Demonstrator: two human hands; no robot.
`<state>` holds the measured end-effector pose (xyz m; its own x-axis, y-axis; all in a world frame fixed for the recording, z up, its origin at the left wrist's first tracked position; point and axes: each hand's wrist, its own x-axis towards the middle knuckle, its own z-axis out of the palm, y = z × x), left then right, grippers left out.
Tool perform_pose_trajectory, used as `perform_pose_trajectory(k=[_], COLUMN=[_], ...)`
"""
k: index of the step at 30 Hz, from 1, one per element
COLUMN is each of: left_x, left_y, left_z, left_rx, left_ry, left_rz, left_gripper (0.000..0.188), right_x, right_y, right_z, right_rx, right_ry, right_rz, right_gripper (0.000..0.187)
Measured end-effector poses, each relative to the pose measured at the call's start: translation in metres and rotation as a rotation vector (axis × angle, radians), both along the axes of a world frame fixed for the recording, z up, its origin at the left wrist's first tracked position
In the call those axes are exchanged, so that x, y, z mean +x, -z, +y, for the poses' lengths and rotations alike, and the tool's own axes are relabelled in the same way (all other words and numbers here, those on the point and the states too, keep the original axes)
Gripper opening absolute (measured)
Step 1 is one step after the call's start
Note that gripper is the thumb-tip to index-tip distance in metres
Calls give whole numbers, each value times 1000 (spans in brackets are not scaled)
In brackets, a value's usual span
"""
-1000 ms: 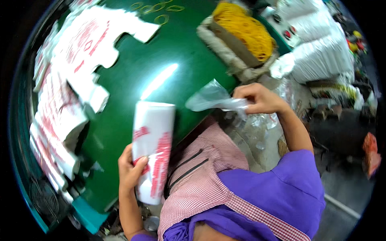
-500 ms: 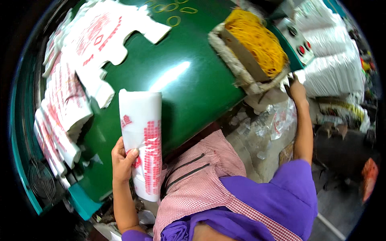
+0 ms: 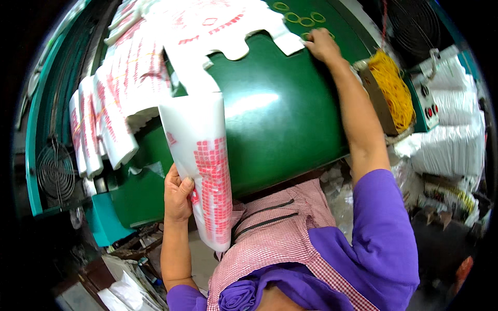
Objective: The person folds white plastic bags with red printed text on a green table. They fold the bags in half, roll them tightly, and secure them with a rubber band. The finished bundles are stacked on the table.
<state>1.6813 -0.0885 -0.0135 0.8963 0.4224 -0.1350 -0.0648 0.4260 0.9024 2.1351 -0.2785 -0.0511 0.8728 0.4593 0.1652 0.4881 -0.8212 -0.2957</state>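
My left hand (image 3: 179, 199) is closed round the lower side of a folded bundle of white plastic bags with red print (image 3: 211, 171), its thumb on top. The bundle stands lengthwise in front of my apron, over the near edge of the green tabletop (image 3: 280, 140). My right arm stretches across the table, and my right hand (image 3: 324, 45) is at a yellow rubber band (image 3: 305, 37), fingers curled down on it; the fingertips are partly hidden. Several more rubber bands (image 3: 307, 22) lie just beyond. Close to the left of that hand is a spread stack of printed white bags (image 3: 228, 31).
Several folded bag bundles (image 3: 111, 122) lie along the table's left side, near a round fan guard (image 3: 56, 171). At right stand a box of yellow rubber bands (image 3: 391, 96), a control box with red buttons (image 3: 428, 109) and stacked white packages (image 3: 448, 140).
My right hand has moved from some white material beside the rubber band box, at the table's right edge, to the loose rubber bands. My left hand still holds the bag bundle. The view has shifted.
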Motion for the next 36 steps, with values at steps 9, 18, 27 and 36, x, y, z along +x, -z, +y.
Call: perform_pose_trajectory(k=[9,18,27,36], left_x=[37,41,11,13], left_y=[-13,-43,-65,-111], left_z=[-11,-29,49,269], left_rx=[-159,-329,607,2035], left_ry=[29,303,24,-239], left_rz=[-137,-303,201,636], left_gripper=[50,49,40,36], right_x=[-190,-264,-312,-154], right_y=[-74,-89,-134,-33], right_z=[24,8,6,129], right_rx=[661,1720,356,-57], right_ry=[-622,-297,-1656,-643], right_rz=[410,1459,713,-165], right_gripper=[12,34,44,41])
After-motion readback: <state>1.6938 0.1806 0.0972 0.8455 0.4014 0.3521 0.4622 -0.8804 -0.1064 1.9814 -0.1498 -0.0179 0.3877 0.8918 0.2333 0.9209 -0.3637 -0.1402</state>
